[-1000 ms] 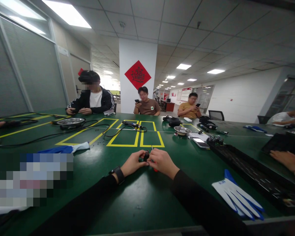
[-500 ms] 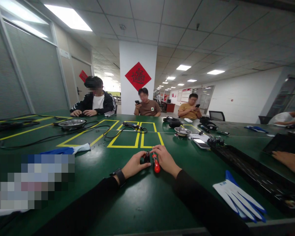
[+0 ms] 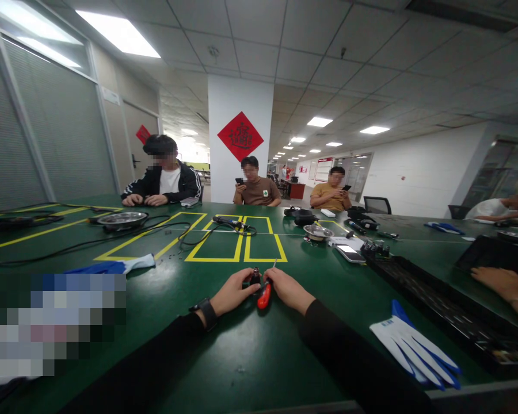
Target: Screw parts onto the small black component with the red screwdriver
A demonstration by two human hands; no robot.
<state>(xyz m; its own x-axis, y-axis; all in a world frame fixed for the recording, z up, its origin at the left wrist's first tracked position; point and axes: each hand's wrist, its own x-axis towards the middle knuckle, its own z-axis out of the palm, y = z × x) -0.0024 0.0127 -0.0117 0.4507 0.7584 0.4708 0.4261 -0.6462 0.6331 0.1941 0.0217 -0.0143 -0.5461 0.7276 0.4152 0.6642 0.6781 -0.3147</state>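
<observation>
My left hand [image 3: 235,292] pinches a small black cylindrical part [image 3: 255,276] that stands upright on the green table [image 3: 242,356]. A black watch sits on that wrist. My right hand [image 3: 288,288] holds a red-handled screwdriver [image 3: 265,294], its metal tip pointing up and away and its handle low between my two hands. Both hands rest on the table just in front of the yellow taped rectangles [image 3: 237,246]. Black sleeves cover both of my arms.
White and blue gloves [image 3: 414,348] lie at the right. A long black tray [image 3: 449,313] runs along the right side, with another person's hand [image 3: 503,283] past it. A phone [image 3: 349,253], metal bowls [image 3: 317,231] and cables [image 3: 90,238] lie farther off. Three people sit across the table.
The screwdriver's red handle came out from under my right hand and now lies tilted lower between the hands. My left hand kept its grip on the black part.
</observation>
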